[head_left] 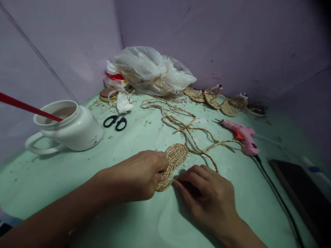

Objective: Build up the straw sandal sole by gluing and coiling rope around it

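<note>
A sole-shaped piece of coiled braided straw cord (177, 154) lies on the green table in front of me. My left hand (147, 175) is closed on its left edge, thumb and fingers pinching it. At the lower right edge of the piece, my right hand (207, 193) pinches the braided cord between thumb and forefinger, close against the coil. From there the loose braided cord (186, 128) runs in tangled loops across the table behind the piece. Part of the coil is hidden under my left fingers.
A pink glue gun (244, 136) lies to the right, its black cable trailing forward beside a dark flat object (297, 189). Black-handled scissors (115, 122) and a white mug (85, 127) stand left. Behind are a plastic bag (155, 70) and small woven slippers (230, 106).
</note>
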`<state>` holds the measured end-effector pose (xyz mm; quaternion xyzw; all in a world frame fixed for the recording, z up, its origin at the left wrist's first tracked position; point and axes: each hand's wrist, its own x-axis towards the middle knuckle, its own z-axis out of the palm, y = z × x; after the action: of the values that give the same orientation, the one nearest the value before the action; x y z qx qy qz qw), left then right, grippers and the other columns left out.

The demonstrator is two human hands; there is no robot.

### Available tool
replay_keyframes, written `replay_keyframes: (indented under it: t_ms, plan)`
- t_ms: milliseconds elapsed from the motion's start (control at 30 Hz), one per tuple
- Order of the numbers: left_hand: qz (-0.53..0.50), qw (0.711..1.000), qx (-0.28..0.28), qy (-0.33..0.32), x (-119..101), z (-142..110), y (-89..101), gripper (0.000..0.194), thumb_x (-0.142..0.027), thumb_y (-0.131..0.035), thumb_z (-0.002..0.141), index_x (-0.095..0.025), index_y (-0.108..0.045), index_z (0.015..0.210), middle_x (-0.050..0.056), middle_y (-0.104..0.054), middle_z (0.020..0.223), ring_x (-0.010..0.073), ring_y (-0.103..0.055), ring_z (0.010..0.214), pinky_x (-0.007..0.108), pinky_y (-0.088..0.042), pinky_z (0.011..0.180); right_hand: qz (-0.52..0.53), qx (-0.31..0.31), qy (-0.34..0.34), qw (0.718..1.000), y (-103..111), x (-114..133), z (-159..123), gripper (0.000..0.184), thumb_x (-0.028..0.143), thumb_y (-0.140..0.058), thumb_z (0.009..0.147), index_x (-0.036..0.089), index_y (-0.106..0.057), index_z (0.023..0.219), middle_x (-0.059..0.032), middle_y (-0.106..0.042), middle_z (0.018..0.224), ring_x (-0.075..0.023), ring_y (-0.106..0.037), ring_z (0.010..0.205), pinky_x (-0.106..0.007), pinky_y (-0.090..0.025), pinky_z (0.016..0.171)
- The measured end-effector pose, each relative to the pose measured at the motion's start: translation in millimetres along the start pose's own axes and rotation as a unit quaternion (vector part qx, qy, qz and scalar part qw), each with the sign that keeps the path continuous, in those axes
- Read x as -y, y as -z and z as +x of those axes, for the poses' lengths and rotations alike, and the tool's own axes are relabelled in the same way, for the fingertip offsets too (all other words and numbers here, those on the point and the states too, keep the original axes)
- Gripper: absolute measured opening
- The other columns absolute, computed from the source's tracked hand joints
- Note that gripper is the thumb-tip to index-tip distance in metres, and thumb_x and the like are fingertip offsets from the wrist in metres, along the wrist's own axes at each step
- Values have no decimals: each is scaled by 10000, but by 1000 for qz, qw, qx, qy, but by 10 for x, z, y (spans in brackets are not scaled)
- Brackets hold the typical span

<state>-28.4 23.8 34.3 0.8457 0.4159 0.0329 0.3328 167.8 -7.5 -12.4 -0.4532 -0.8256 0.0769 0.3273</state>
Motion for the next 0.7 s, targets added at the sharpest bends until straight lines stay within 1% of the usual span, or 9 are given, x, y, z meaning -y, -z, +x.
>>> replay_keyframes:
  t_ms: [67, 133, 167, 233, 333, 467, 567, 633, 700]
  plan:
    - [-5, 1000, -12, 14, -18, -23, -26, 92, -217, -521, 784, -196, -460, 720, 3, -541, 818, 157, -515, 774, 289, -415, 706, -13, -3, -13, 1000, 1, 0, -3, 141, 271, -627, 774, 204, -634, 650, 10, -580, 580, -140, -507, 542, -259, -325, 502]
    - [-3, 999, -30, 35, -55, -39, -62, 149, -271, -608, 746, -198, -478, 761, 2, -542, 862, 166, -514, 801, 300, -414, 725, -29, -6, -23, 999, -2, 3, -4, 174, 285, -621, 776, 202, -623, 622, 10, -574, 566, -141, -505, 535, -263, -320, 502]
    - [3, 998, -35, 46, -81, -44, -81, 172, -269, -634, 727, -197, -484, 771, 4, -542, 878, 170, -513, 810, 304, -413, 729, -35, -7, -25, 999, -3, 6, -2, 187, 288, -618, 777, 201, -619, 612, 9, -574, 564, -142, -505, 533, -264, -318, 501]
    - [22, 997, -35, 64, -141, -46, -116, 149, -227, -627, 728, -195, -496, 790, 12, -543, 901, 175, -511, 822, 313, -414, 736, -42, -12, -28, 999, -3, 10, 8, 198, 292, -614, 779, 199, -617, 604, 6, -576, 565, -144, -506, 530, -267, -317, 501]
    - [66, 995, -30, 71, -222, -44, -151, 113, -160, -573, 745, -193, -510, 833, 30, -545, 916, 193, -505, 843, 343, -420, 754, -45, -15, -20, 999, 12, 4, 33, 168, 276, -609, 779, 197, -634, 633, 2, -588, 584, -148, -511, 544, -271, -319, 505]
    - [129, 988, -33, 72, -248, -72, -135, 162, -121, -550, 729, -199, -523, 868, 50, -541, 947, 231, -478, 871, 412, -414, 776, -45, -12, -4, 999, 52, -4, 41, 111, 256, -611, 781, 199, -665, 703, -8, -623, 646, -154, -534, 591, -274, -334, 527]
    - [136, 988, -29, 73, -221, -111, -90, 237, -89, -573, 681, -201, -530, 885, 51, -528, 957, 236, -465, 881, 423, -405, 790, -41, -4, 10, 999, 66, 15, 17, 116, 240, -597, 793, 197, -673, 715, -10, -621, 648, -151, -529, 593, -275, -336, 536]
    - [123, 988, -41, 85, -205, -120, -76, 245, -138, -627, 666, -199, -533, 884, 57, -516, 974, 239, -458, 902, 419, -404, 801, -47, -8, 18, 999, 60, 31, -1, 122, 221, -590, 794, 195, -672, 707, -8, -611, 634, -148, -518, 581, -276, -329, 531]
    - [106, 988, -66, 92, -200, -108, -91, 263, -236, -676, 667, -194, -535, 885, 70, -505, 1007, 250, -449, 935, 423, -402, 818, -52, -14, 22, 998, 45, 42, -10, 124, 210, -591, 790, 194, -666, 692, -5, -603, 622, -147, -508, 570, -278, -323, 524]
